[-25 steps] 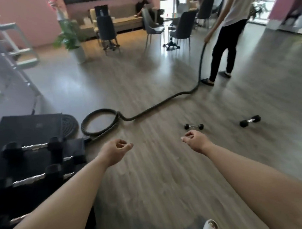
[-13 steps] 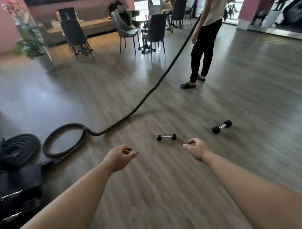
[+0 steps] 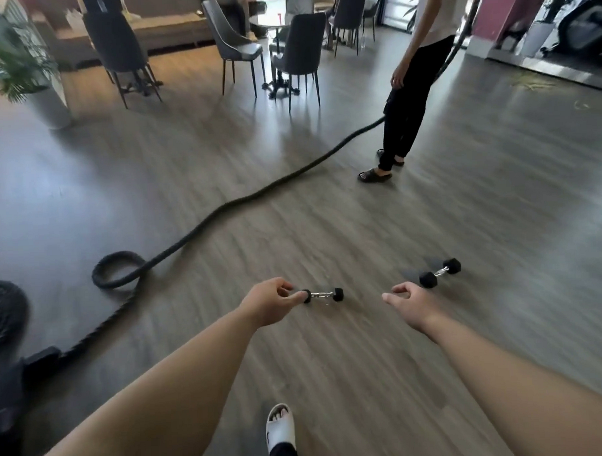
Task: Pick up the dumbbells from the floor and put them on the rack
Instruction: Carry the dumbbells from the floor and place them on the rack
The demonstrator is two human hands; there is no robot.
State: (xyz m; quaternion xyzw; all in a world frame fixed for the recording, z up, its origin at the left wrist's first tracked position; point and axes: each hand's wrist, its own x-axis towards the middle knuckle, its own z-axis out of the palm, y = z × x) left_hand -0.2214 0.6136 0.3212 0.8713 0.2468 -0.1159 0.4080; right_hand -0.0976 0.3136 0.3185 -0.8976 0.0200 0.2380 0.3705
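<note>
Grey wood-look floor (image 3: 497,221) carries everything here. At far left a coiled rope (image 3: 4,316) sits by the edge, and its length (image 3: 224,210) snakes across the boards to a bystander (image 3: 407,98) standing at upper right. The left hand (image 3: 266,305) reaches forward, fingers loosely curled and holding nothing; from this angle it overlaps the near end of the small dumbbell (image 3: 323,295), but I judge it is above the floor and not touching. That dumbbell lies flat, chrome handle between black heads. The right hand (image 3: 409,300) is half open, also empty, just short of the larger dumbbell (image 3: 440,272), which lies at a slant. No rack shows in this view.

The step is the reach. To do it well, bend at the knees, bring each palm over the middle of a handle, and wrap the fingers fully round before lifting. Mind the rope underfoot when turning.
</note>
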